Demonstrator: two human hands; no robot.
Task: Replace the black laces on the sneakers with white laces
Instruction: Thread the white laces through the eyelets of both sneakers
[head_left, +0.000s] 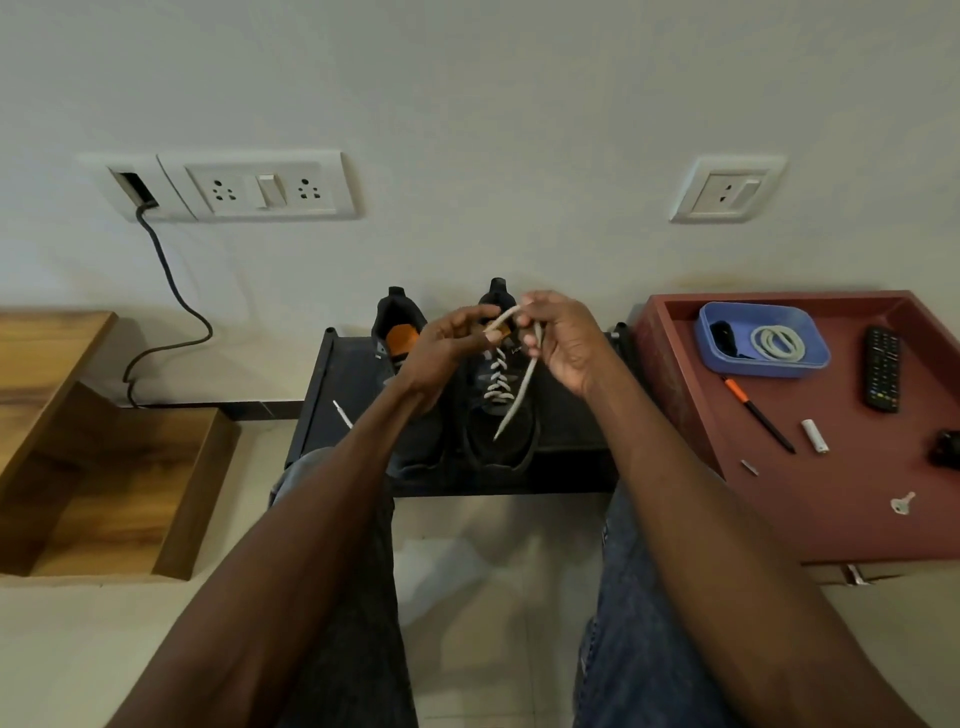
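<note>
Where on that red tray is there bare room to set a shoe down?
The near half of the red tray is mostly bare, with only a key. The far end is crowded: blue tub, remote, pen.

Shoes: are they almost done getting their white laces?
About halfway. The right shoe has a white lace crisscrossed up its front. Both hands, left hand and right hand, hold its ends near the top, apparently tying. The left shoe shows no lacing yet; a loose lace tip lies beside it.
</note>
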